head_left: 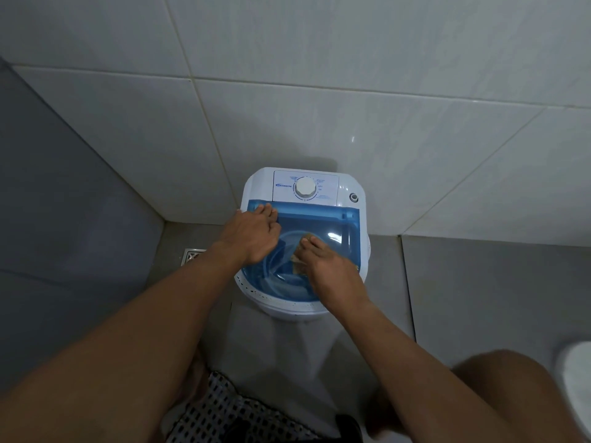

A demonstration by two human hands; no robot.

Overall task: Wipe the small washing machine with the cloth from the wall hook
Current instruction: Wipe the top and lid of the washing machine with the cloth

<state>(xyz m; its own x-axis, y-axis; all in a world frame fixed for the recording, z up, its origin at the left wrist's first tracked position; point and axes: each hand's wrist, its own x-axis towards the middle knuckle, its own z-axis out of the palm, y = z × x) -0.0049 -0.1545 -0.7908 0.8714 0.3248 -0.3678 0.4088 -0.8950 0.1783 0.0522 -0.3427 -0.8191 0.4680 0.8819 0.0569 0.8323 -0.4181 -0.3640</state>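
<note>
A small white washing machine [347, 190] with a clear blue lid [323, 223] and a white dial [305, 188] stands on the floor against the tiled wall. My right hand [329, 266] presses a tan cloth [299, 265] flat onto the middle of the lid, fingers stretched forward over it. Most of the cloth is hidden under that hand. My left hand [252, 233] rests on the lid's left side, fingers reaching its back left corner.
A metal floor drain [193, 255] lies left of the machine. White wall tiles [319, 116] rise behind it, and a grey wall [57, 203] closes in the left. A white rounded object [575, 388] sits at the right edge. My knees are below.
</note>
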